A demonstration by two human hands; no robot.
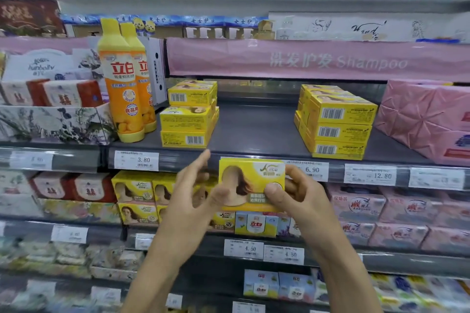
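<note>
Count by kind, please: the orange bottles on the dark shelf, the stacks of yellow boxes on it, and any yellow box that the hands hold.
Orange bottles: 2
Stacks of yellow boxes: 2
Yellow box gripped by the right hand: 1
Total: 5

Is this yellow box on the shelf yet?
Off it: the right hand holds the yellow box in the air before the shelf edge.

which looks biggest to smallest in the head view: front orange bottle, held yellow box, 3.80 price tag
1. front orange bottle
2. held yellow box, nearer the camera, so its true rank against the bottle is unsure
3. 3.80 price tag
</note>
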